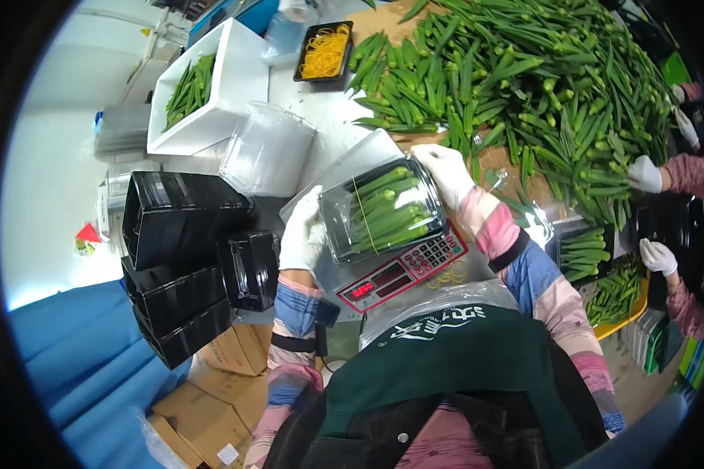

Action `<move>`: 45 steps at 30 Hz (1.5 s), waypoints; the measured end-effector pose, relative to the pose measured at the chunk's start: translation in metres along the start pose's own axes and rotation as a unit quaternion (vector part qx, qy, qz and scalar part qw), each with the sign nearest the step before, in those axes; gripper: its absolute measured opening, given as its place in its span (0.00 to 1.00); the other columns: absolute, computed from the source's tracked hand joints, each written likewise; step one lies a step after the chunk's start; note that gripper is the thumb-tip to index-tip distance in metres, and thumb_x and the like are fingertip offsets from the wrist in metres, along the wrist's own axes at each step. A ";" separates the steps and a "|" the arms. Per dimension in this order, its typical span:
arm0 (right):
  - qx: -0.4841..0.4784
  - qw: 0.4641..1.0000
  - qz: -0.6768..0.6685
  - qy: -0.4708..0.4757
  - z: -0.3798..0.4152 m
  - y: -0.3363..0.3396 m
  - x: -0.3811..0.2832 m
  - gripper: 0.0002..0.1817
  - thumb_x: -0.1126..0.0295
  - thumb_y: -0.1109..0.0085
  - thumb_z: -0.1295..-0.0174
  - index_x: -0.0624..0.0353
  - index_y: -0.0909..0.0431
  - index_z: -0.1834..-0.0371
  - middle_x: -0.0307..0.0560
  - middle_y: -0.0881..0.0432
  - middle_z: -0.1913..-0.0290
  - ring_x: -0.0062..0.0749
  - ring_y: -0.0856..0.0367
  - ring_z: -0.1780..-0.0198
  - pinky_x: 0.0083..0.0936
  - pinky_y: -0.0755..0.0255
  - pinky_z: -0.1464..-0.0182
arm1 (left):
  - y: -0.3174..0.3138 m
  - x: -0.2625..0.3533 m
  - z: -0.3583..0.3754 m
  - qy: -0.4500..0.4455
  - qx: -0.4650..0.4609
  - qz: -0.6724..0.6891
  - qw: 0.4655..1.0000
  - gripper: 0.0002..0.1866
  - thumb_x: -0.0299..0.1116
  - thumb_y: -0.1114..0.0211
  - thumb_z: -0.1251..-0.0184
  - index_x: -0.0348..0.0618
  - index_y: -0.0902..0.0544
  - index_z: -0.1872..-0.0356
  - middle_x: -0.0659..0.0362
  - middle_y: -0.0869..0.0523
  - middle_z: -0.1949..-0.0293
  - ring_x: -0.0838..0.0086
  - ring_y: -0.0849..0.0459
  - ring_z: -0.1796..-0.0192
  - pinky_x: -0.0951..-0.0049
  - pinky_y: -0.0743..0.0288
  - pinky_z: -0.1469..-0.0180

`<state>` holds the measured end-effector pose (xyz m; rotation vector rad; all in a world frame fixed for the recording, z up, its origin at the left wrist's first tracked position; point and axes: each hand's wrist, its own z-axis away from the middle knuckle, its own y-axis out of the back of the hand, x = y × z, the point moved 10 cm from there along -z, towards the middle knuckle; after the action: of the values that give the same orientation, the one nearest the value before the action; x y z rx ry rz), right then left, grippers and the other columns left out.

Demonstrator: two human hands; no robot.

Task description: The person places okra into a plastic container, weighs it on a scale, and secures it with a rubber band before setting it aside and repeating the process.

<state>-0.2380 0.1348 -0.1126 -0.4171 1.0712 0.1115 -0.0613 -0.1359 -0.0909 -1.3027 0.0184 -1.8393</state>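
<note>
Scale digits (363, 291), apron characters (438, 322) (unclear)

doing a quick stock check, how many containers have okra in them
4 visible: white foam box, upper left; lidded tray, between left hand and right hand; dark-edged tray, right; yellow-rimmed container, just below that. Others may be hidden.

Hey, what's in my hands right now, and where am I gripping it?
A banded, clear-topped tray of okra: your left hand is at its left side, your right hand at its far right corner.
</note>
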 end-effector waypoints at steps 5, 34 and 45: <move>-0.010 0.998 0.061 0.027 0.032 0.005 -0.020 0.13 0.68 0.35 0.32 0.66 0.14 0.51 0.40 0.12 0.60 0.19 0.19 0.59 0.20 0.24 0.53 | -0.012 0.005 0.023 -0.058 0.021 -0.042 0.997 0.15 0.25 0.35 0.26 0.33 0.18 0.42 0.58 0.14 0.47 0.75 0.18 0.46 0.74 0.25 0.38; -0.082 0.985 -0.084 -0.129 0.139 0.025 0.029 0.15 0.71 0.39 0.28 0.65 0.21 0.42 0.42 0.15 0.52 0.20 0.20 0.59 0.20 0.24 0.59 | -0.180 0.004 0.114 -0.269 -0.092 -0.828 0.484 0.61 0.73 0.26 0.60 0.59 0.36 0.21 0.39 0.41 0.22 0.35 0.46 0.22 0.24 0.54 0.28; -0.143 0.967 -0.193 -0.084 0.128 0.021 0.039 0.15 0.73 0.41 0.27 0.66 0.25 0.40 0.40 0.18 0.53 0.16 0.26 0.62 0.17 0.31 0.62 | -0.174 0.023 0.119 -0.289 -0.082 -0.755 0.582 0.60 0.65 0.21 0.58 0.50 0.35 0.22 0.41 0.39 0.23 0.43 0.43 0.21 0.34 0.52 0.24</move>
<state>-0.1198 0.1986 -0.0997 -0.8551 0.7908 -0.0465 -0.0794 0.0115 0.0608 -2.2900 -1.8629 -2.4729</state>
